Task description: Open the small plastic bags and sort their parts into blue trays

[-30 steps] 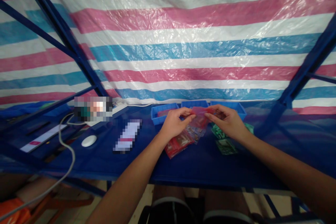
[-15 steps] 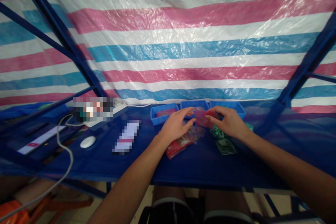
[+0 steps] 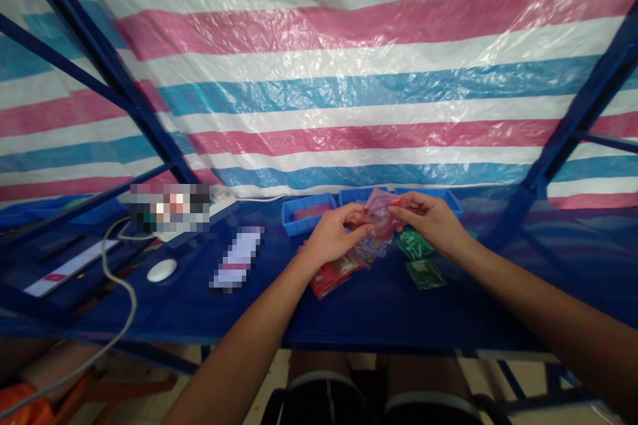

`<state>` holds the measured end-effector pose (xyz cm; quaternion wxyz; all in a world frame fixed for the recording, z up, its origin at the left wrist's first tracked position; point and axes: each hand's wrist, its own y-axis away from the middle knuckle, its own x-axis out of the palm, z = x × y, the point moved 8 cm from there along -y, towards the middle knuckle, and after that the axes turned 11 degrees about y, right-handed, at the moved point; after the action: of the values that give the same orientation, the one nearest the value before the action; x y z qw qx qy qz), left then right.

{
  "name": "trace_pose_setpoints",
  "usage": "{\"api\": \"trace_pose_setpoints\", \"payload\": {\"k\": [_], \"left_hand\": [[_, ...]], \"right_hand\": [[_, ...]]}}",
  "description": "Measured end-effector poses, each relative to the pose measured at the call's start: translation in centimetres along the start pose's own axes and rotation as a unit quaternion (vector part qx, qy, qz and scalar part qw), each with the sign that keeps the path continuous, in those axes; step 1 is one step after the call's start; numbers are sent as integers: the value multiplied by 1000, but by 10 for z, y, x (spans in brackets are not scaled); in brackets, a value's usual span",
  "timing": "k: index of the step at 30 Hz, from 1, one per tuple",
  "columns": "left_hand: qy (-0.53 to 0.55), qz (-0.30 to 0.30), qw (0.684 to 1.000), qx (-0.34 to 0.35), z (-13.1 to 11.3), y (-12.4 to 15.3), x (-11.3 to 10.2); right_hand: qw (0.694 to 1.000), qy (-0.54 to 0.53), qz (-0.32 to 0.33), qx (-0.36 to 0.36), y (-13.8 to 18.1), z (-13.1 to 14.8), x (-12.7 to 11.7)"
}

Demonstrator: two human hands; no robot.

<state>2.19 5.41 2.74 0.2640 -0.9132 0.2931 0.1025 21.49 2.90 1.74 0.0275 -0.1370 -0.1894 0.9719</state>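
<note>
The person's legs [image 3: 329,405] are closest, under the edge of a blue table [image 3: 369,325]. On the table, red packs [image 3: 333,275] lie in a pile by the left wrist, and green packs [image 3: 425,273] lie below the right hand. Some clear bags [image 3: 371,251] lie beside the red packs, with small bits in them that are too tiny to name. Just above these, a thin pink bag [image 3: 379,202] is up in the air between the two hands. The right hand [image 3: 431,216] pinches its right side with thumb and fingers. The left hand [image 3: 336,231] seems to pinch its left side, with the thumb in front. The step now looks like working the bag with the fingertips; I cannot tell if its top is open. The next move seems to call for a soft, sure pinch with both hands, because the bag is thin and floppy. Off to the left are a round white thing [image 3: 162,270] and a long white cord [image 3: 130,309]. Behind the hands sit three blue bins [image 3: 298,225], and farthest back hangs a shiny striped sheet [image 3: 323,66].
</note>
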Motion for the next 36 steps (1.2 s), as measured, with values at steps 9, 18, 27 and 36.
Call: {"api": "trace_pose_setpoints", "payload": {"k": [9, 18, 27, 36], "left_hand": [[-190, -53, 967, 160, -36, 5, -6], [-207, 24, 972, 110, -26, 2, 16], [-170, -44, 981, 84, -25, 1, 0], [-80, -32, 994, 61, -18, 2, 6]], "right_hand": [[998, -27, -64, 1, -1, -5, -7], [993, -103, 49, 12, 7, 7, 22], [994, 19, -94, -60, 5, 9, -10], [1000, 1, 12, 1, 7, -5, 12]]}}
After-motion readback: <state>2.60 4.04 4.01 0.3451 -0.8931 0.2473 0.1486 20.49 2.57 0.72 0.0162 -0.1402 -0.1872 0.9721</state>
